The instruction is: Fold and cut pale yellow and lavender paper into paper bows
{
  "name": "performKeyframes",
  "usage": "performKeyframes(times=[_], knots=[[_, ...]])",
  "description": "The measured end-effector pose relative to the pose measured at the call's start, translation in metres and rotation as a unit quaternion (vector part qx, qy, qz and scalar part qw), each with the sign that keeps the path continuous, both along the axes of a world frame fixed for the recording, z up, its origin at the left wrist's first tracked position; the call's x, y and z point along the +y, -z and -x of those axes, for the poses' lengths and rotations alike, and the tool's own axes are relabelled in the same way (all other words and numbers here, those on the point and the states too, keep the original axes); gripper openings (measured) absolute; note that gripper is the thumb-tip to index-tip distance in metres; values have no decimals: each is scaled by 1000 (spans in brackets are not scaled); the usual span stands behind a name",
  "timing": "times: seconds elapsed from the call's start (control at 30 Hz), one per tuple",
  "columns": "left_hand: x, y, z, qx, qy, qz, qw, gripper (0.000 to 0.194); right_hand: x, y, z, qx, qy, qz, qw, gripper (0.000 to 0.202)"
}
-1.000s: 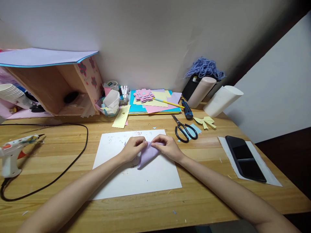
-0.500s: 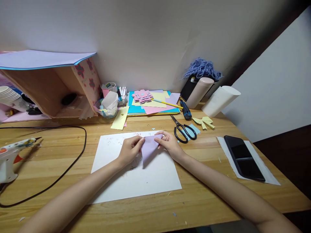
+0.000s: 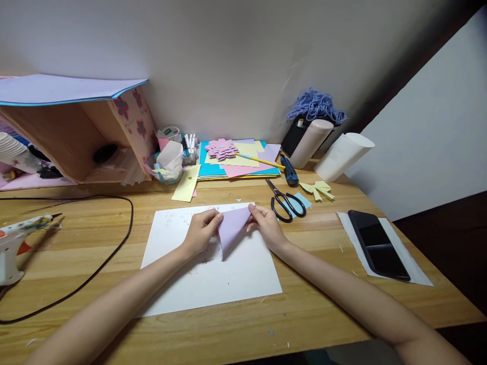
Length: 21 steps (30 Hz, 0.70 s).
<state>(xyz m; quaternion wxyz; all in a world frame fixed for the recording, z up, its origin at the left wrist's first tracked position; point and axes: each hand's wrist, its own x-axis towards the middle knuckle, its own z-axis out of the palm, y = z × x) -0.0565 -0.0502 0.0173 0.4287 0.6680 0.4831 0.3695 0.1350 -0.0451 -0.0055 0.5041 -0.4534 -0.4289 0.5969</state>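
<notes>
Where the wooden table (image 3: 312, 319) runs back to the wall, an open-fronted pink box (image 3: 133, 124) fills the left rear, its lilac top overhanging the side panel. Before it, a white sheet (image 3: 243, 284) lies askew; the left forearm (image 3: 152, 281) crosses its left part, and bare wood separates its near edge from the table's front edge. A stack of coloured paper (image 3: 205, 170) sits behind the sheet, with a band of wood between them. At the far left a glue gun (image 3: 15, 241) is cut off by the view's border; its black cord (image 3: 132, 218) loops toward the sheet but stops short of the sheet's left edge. A white roll (image 3: 344, 157) stands tilted at the right rear, and a black phone (image 3: 378, 246) rests on white paper (image 3: 405, 256), well apart from the right forearm (image 3: 327, 276).

Over the sheet, the left hand (image 3: 201, 230) pinches the upper left corner of the purple paper (image 3: 233, 225) between thumb and fingers. The right hand (image 3: 268, 228) has its thumb pressed on the upper right corner, other fingers curled behind. The paper's upper edge spans the hands, and its point hangs toward the wearer; whether that tip touches the sheet, I cannot tell. Scissors (image 3: 280, 194) lie just beside the right hand, leaving little room there, partly over a blue scrap (image 3: 296, 205).
</notes>
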Motion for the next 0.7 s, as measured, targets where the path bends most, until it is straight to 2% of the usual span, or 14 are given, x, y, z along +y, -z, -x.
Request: performKeyframes(times=[0.17, 0.43, 0.7], knots=[[1, 1, 0, -2, -11, 7, 1000, 38, 2, -1, -2, 27, -16, -6, 999, 36], [2, 4, 1, -33, -23, 36, 999, 38, 5, -1, -4, -14, 36, -11, 999, 33], [3, 1, 1, -62, -21, 74, 995, 38, 4, -4, -5, 1, 46, -10, 999, 34]])
